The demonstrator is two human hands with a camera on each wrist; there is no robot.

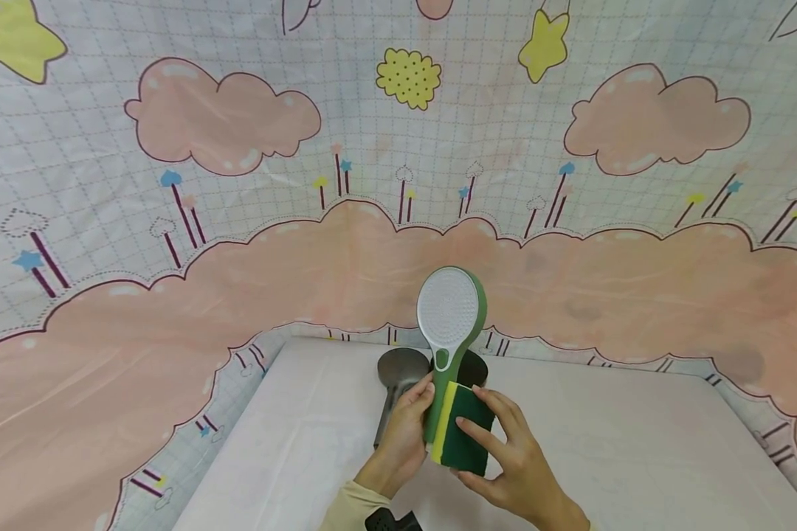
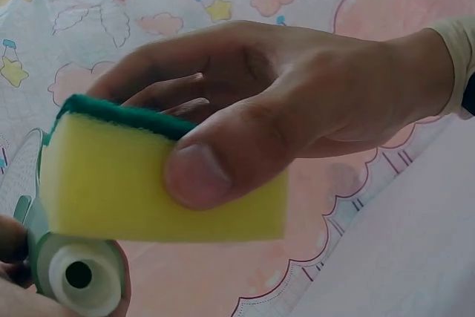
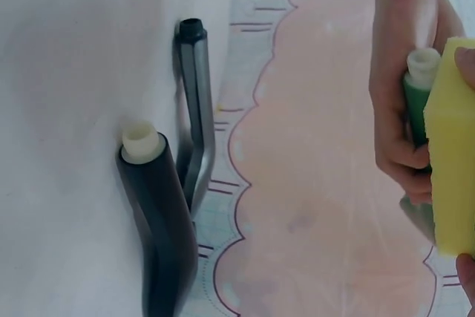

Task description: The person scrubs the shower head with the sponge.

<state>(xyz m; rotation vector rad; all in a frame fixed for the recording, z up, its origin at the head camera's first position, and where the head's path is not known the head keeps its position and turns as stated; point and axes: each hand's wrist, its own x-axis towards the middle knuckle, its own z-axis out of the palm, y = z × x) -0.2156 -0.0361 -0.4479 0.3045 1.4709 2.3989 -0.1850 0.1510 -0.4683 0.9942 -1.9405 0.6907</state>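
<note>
A green shower head with a pale, dimpled spray face stands upright in my left hand, whose fingers wrap its handle. My right hand holds a yellow and green sponge between thumb and fingers. In the head view the sponge's yellow side lies right along the handle, overlapping its lower part. From the left wrist, the thumb presses the yellow foam, and the handle's white threaded end shows below it. In the right wrist view, the left hand grips the handle beside the sponge.
Two more shower heads lie on the white table behind the hands: a grey one at the left and a black one, partly hidden, at the right. A patterned cloth with pink clouds rises behind the table.
</note>
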